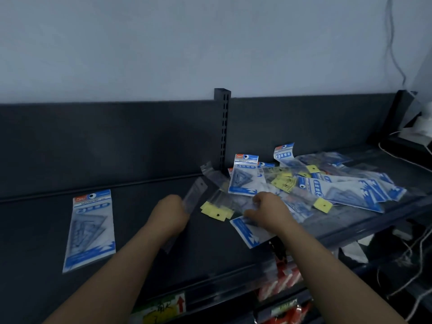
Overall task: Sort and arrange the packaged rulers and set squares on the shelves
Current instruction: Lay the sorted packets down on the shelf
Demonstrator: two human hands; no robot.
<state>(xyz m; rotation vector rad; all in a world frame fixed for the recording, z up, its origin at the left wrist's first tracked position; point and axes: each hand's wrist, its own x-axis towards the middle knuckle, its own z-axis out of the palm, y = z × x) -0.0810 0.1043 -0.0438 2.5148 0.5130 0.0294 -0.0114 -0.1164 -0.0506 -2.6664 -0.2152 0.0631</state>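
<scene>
On the dark shelf (145,249) a blue-and-white set square pack (90,228) lies flat at the left, on its own. My left hand (169,212) grips a clear packaged ruler (195,196) that slants up to the right. At the shelf's middle my right hand (267,210) reaches into a loose pile of packs (327,183), fingers curled on a clear ruler pack with yellow tags (217,211). A set square pack (244,176) leans upright behind the pile. Another blue pack (251,232) lies under my right wrist.
A slotted upright post (223,127) divides the shelf's back panel. White cables (411,251) and a plug hang at the right end. Red packaged goods (280,284) and a yellow price label (161,309) sit on the shelf below the front edge.
</scene>
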